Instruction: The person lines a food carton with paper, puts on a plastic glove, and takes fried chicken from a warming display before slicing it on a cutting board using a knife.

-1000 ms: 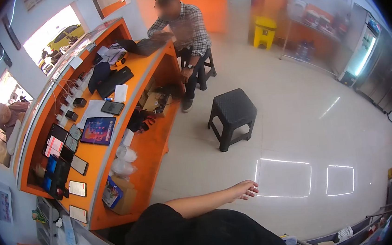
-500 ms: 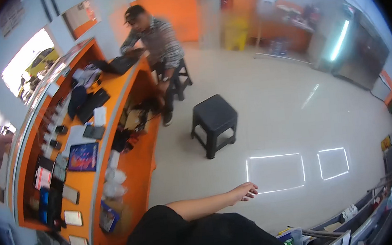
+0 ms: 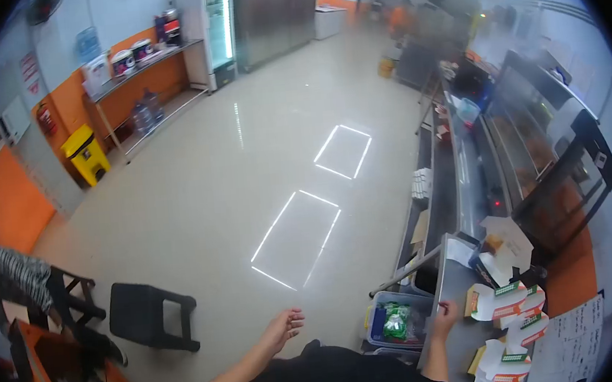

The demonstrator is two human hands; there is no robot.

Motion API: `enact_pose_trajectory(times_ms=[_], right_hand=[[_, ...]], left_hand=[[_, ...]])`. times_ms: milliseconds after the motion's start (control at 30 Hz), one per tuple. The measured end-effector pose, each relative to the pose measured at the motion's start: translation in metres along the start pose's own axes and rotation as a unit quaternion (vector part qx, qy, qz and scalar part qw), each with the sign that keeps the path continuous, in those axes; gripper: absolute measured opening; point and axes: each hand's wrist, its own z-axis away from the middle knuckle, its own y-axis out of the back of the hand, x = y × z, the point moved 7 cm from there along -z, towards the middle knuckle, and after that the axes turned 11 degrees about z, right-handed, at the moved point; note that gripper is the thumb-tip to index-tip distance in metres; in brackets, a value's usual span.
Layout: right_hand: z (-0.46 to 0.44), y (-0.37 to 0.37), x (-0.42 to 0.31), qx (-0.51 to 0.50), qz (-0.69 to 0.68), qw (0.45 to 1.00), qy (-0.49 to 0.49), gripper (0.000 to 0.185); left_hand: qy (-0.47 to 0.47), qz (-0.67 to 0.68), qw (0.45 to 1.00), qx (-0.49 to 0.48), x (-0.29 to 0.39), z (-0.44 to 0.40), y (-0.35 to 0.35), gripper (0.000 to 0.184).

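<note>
My left hand [image 3: 286, 328] hangs over the tiled floor, fingers loosely bent and apart, holding nothing. On the right, my right hand [image 3: 444, 317] is at the edge of the metal counter [image 3: 445, 281], fingers slightly curled, with nothing visible in it. Close beside it on the counter stand several open paper food boxes [image 3: 496, 304] in white, orange and green. Farther back is a larger open carton [image 3: 506, 250] with something brown inside. Below the counter edge, left of my right hand, a plastic bin [image 3: 377, 316] contains green packets [image 3: 397, 321].
A black stool [image 3: 138, 315] stands at lower left, near a seated person [image 3: 18, 271] at an orange desk [image 3: 42, 374]. A glass food display case [image 3: 524, 143] lines the right. A yellow bin [image 3: 86, 155], shelf table [image 3: 153, 62] and glass-door fridge [image 3: 219, 35] are farther back.
My view has swung right, from the orange desk to the counter with food boxes. The stool and seated person now appear at lower left. Both hands are now visible; only one was before.
</note>
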Motion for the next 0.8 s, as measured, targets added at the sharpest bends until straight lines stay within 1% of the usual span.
enact_pose_trajectory(times_ms=[33,100,200,267,300,333,400,467,500,567,600,700,767,800], right_hand=[[-0.025,-0.029,-0.015,-0.026,-0.039,0.999,0.027,0.014],[-0.053,-0.047,-0.077,-0.071,-0.061,0.993,0.074,0.015],[-0.092,-0.088,-0.112,-0.083,-0.078,0.986,0.124,0.017],[-0.120,-0.117,-0.122,-0.094,-0.078,0.982,0.141,0.017],[-0.134,-0.130,-0.124,-0.094,-0.075,0.982,0.145,0.017],[-0.147,-0.141,-0.125,-0.100,-0.061,0.985,0.125,0.016],[-0.176,-0.160,-0.125,-0.087,-0.027,0.987,0.130,0.017],[-0.208,-0.178,-0.121,-0.071,-0.008,0.990,0.119,0.017],[-0.223,-0.181,-0.126,-0.068,-0.001,0.992,0.104,0.017],[-0.253,-0.185,-0.140,-0.070,0.015,0.995,0.076,0.016],[-0.266,-0.192,-0.137,-0.070,0.032,0.993,0.084,0.015],[-0.303,-0.186,-0.137,-0.017,0.076,0.993,0.088,0.013],[-0.320,-0.174,-0.123,0.018,0.115,0.990,0.079,0.014],[-0.325,-0.164,-0.116,0.033,0.136,0.988,0.065,0.015]], left_hand=[[-0.002,-0.010,1.000,-0.020,0.025,-0.038,-0.026,0.032],[-0.009,-0.016,0.999,-0.044,0.050,-0.073,-0.049,0.032],[-0.018,-0.015,0.996,-0.083,0.105,-0.113,-0.078,0.032],[-0.035,0.004,0.997,-0.067,0.144,-0.153,-0.072,0.035],[-0.051,0.003,0.998,-0.025,0.166,-0.171,-0.067,0.037],[-0.066,-0.001,0.998,0.014,0.189,-0.191,-0.060,0.039],[-0.105,0.001,0.993,0.055,0.231,-0.240,-0.044,0.042],[-0.111,0.010,0.992,0.065,0.269,-0.284,-0.048,0.041],[-0.115,0.017,0.991,0.070,0.290,-0.305,-0.061,0.040],[-0.103,-0.033,0.994,0.014,0.324,-0.345,-0.111,0.039],[-0.098,-0.055,0.994,-0.015,0.336,-0.367,-0.136,0.038],[-0.027,-0.184,0.977,-0.106,0.349,-0.441,-0.245,0.035],[-0.032,-0.291,0.931,-0.220,0.340,-0.477,-0.352,0.033],[-0.025,-0.317,0.906,-0.279,0.331,-0.487,-0.413,0.032]])
